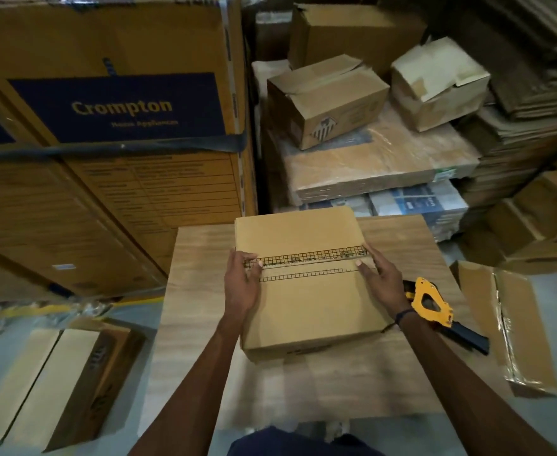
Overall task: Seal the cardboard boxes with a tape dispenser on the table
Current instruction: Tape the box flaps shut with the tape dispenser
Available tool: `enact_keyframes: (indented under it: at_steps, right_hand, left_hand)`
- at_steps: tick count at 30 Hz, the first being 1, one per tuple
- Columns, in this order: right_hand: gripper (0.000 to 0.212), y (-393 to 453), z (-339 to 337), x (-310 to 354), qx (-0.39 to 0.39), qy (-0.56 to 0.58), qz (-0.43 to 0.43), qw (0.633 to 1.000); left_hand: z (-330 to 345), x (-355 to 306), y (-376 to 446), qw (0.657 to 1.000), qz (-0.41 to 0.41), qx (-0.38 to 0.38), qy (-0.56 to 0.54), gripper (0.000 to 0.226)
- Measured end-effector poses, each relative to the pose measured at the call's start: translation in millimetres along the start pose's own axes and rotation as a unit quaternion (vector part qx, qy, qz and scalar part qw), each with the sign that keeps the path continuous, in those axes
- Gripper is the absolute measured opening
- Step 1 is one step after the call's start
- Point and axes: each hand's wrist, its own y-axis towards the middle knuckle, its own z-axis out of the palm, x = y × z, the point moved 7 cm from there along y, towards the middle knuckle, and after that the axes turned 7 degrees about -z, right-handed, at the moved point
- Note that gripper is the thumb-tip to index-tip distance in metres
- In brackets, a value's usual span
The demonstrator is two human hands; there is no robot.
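Far left, on the grey floor: a long pale carton [63, 386] lying on its side, and above it a stack of big printed "Crompton" cartons [112, 106] filling the wall

Centre: a small wood-grain table [201, 324], bearing one closed cardboard box [310, 311] with its flaps folded shut. Across the top, a seam [306, 263] running left to right, marked by black grid print on either side, no tape visible on it

Left hand [242, 284] laid on the left end of that seam, fingers fairly straight and pressing the flap down, gripping nothing. Right hand [382, 281] mirrored on the right end, fingers likewise extended and flat, pressing, holding nothing

Just right of the box, touching or nearly touching the right wrist: a yellow tape dispenser [431, 302] lying flat on the table, dark handle [468, 337] pointing toward the near right corner. Clearly nearer the right hand than the left; probably a short reach back and outward for that hand, with the left kept on the flaps. Likely taping line then along the seam's long axis, side to side across the body

Further right, off the table edge: an opened carton [514, 324] on the floor. Behind, loose battered boxes [326, 100] on wrapped stacks, and flattened cardboard [533, 93] piled at the far right. Dim storeroom, crowded on all sides, little elbow room
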Motion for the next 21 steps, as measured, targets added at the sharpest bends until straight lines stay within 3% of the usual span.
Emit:
enact_keyframes:
  at_steps: [4, 9, 12, 15, 21]
  right_hand:
    - [0.058, -6, -5, -4, -0.018, 0.002, 0.005, 1.0]
    - [0.055, -4, -9, -6, -0.023, 0.009, 0.002, 1.0]
    - [0.049, -6, -14, -5, -0.03, 0.038, 0.0, 0.999]
    - [0.044, -17, -38, -13, -0.105, 0.063, 0.021, 0.992]
    - [0.036, -44, -111, -56, -0.181, 0.023, 0.071, 0.981]
  left_hand:
    - [9, -5, 2, 0.998, 0.028, 0.005, 0.047, 0.013]
    - [24, -16, 3, 0.981, 0.017, 0.037, 0.189, 0.015]
    - [32, -26, 3, 0.968, 0.016, 0.012, 0.249, 0.016]
    - [59, -56, -9, 0.977, 0.055, 0.013, 0.206, 0.026]
    - [156, -131, -55, 0.975, 0.151, 0.138, 0.087, 0.025]
